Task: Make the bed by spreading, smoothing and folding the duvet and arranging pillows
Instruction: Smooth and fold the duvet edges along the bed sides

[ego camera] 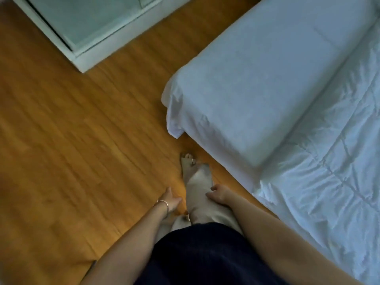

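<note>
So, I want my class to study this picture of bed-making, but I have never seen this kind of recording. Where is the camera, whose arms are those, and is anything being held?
There is no machine here. One wide-angle camera sits on a person's head, looking forward and down, so the arms are that person's own. The left hand, with a thin bracelet at the wrist, hangs with relaxed fingers over the orange-brown wooden floor. The right hand hangs loosely curled above the bare foot. Neither has a grip on anything. To the right stands the bed, with a smooth white rectangular pillow lying beside a wrinkled white quilted duvet. At the top left is a pale white-framed panel; what it is cannot be told.
</note>
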`<state>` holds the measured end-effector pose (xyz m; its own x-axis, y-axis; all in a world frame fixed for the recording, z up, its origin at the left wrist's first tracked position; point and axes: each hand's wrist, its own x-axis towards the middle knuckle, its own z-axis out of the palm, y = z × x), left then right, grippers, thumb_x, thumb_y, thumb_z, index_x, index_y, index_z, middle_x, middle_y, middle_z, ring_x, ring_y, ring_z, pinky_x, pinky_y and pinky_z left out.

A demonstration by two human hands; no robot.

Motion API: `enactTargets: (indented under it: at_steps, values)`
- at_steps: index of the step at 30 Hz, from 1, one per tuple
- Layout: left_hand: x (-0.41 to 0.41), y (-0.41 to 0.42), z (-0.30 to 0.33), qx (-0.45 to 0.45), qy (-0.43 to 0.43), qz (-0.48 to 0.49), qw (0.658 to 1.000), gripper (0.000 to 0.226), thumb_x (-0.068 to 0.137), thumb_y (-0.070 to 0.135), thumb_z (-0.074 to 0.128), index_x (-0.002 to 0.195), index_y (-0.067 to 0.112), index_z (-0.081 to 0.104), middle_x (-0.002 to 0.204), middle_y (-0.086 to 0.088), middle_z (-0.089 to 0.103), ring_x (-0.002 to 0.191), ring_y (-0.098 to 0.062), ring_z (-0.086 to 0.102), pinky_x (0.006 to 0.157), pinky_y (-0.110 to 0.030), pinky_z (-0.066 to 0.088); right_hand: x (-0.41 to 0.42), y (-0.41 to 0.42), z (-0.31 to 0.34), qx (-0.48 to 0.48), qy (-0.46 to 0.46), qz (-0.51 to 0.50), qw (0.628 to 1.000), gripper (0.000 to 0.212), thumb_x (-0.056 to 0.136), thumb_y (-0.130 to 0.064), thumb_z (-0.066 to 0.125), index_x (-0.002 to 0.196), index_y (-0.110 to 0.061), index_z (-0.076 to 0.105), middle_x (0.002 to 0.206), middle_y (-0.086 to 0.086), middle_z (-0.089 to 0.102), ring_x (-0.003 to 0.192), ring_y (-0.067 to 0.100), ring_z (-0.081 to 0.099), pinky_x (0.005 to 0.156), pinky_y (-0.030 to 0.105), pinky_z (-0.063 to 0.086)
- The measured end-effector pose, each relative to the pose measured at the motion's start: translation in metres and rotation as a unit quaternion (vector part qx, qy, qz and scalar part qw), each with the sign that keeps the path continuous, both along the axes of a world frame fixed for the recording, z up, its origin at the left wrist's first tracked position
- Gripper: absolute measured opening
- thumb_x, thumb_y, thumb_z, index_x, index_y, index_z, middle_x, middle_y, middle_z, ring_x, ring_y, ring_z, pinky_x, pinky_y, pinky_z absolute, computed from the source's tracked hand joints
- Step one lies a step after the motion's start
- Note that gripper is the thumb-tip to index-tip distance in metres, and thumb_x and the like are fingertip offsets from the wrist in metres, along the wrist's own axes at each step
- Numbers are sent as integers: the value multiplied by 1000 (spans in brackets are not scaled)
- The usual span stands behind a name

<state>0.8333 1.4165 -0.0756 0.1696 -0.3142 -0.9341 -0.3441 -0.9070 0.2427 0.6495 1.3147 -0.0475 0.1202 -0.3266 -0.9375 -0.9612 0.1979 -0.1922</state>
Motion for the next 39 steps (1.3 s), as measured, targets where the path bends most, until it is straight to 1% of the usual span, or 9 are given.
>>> enactTargets:
  at_steps: [3, 5, 8, 12, 17, 22, 26, 30, 39]
  values:
    - [58, -49, 10, -16, -5, 55, 998, 72, 94, 34, 50, 153, 20, 12, 146, -11, 41, 127, -31, 46, 102, -33, 41, 54, -77, -1, 0, -3, 32, 999, 19, 92, -35, 56, 92, -16, 58, 103, 8, 56, 94, 21, 54, 82, 29, 43]
    - [97, -82, 23, -43, -32, 109, 993, 68, 95, 33, 52, 151, 18, 18, 144, -10, 43, 123, -30, 50, 96, -31, 42, 98, -132, 5, -9, -17, 38, 999, 26, 96, -22, 54, 72, -22, 43, 81, 1, 48, 72, 11, 47, 68, 23, 41]
    - [149, -124, 37, -81, -80, 187, 976, 64, 92, 30, 56, 147, 15, 29, 141, -9, 48, 122, -27, 52, 99, -30, 42, 165, -198, 19, -26, -57, 108, 992, 18, 100, -18, 48, 100, -4, 58, 101, 12, 56, 97, 17, 58, 87, 25, 43]
    - [204, -167, 42, -82, -98, 177, 976, 65, 87, 32, 53, 147, 16, 31, 141, -6, 46, 122, -25, 50, 101, -31, 42, 241, -248, 20, -48, -91, 178, 979, 35, 100, -16, 49, 132, -1, 50, 132, 12, 50, 128, 28, 46, 101, 28, 36]
    - [298, -250, 32, -89, -50, 177, 979, 54, 91, 32, 55, 140, 17, 39, 121, -2, 56, 103, -17, 53, 85, -25, 42, 324, -303, 0, 15, -44, 191, 981, 35, 96, -21, 54, 129, -8, 56, 131, 12, 57, 115, 27, 56, 86, 29, 44]
    - [424, -341, 34, -55, -34, 55, 996, 34, 93, 33, 48, 127, 26, 48, 120, 1, 54, 110, -19, 53, 97, -29, 41, 413, -383, -7, 19, -62, 73, 995, 34, 98, -25, 50, 127, -8, 55, 113, 6, 60, 91, 13, 59, 70, 21, 44]
    - [492, -415, 40, -67, -71, 62, 993, 13, 91, 35, 50, 100, 26, 53, 98, 1, 60, 89, -18, 53, 76, -27, 44, 473, -422, 6, -102, -111, -34, 988, 32, 92, -28, 58, 121, -16, 60, 116, 1, 61, 105, 18, 60, 90, 30, 49]
    - [516, -489, 28, -60, -39, 24, 997, 6, 89, 24, 51, 86, 19, 53, 70, 2, 57, 72, -19, 55, 64, -24, 47, 504, -467, 18, -134, -94, 95, 982, 30, 89, -38, 53, 117, -36, 61, 114, -12, 62, 106, 8, 57, 94, 29, 48]
    - [514, -751, 14, -75, -9, -93, 993, 30, 92, 30, 53, 119, 16, 55, 114, -7, 63, 95, -23, 59, 83, -31, 48, 486, -702, -4, -53, -73, -68, 994, 46, 88, -35, 63, 128, -14, 55, 124, 5, 59, 103, 16, 55, 86, 27, 45]
